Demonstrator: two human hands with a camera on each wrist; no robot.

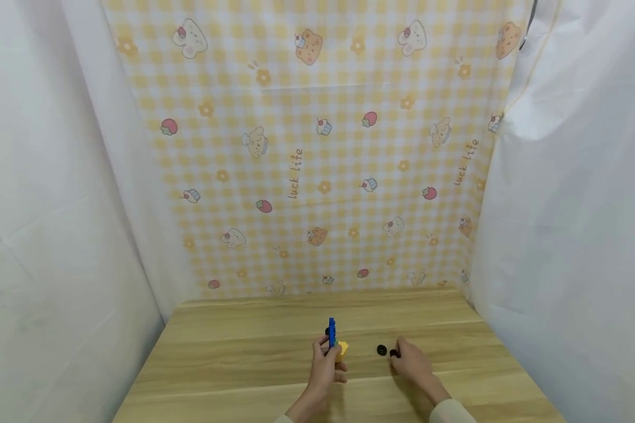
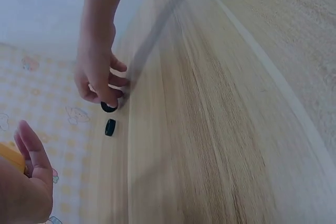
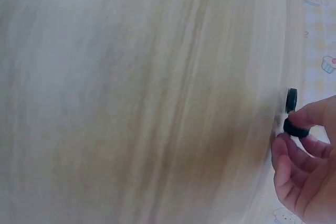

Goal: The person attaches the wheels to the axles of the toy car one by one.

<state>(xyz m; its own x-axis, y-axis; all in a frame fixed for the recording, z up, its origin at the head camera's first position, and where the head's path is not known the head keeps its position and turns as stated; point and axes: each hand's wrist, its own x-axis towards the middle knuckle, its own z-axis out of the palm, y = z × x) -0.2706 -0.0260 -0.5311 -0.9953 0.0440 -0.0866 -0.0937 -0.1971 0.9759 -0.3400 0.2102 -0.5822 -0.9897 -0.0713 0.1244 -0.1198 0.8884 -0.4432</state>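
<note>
A small black wheel [image 3: 297,128] is pinched between the thumb and curled fingertips of the right hand [image 1: 410,361], low over the wooden table [image 1: 233,352], the forearm angling in from the lower right. A second black wheel [image 1: 381,351] lies on the table just beside it. The left hand [image 1: 325,364] stands upright nearby, fingers wrapped round a blue and yellow brick assembly [image 1: 334,341], its forearm rising from the near edge.

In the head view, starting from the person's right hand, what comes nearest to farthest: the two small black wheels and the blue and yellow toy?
1. Black wheel pinched at the right hand's fingertips.
2. Second black wheel, lying on the table just left of it.
3. Blue and yellow toy, farther left, held in the left hand.
</note>
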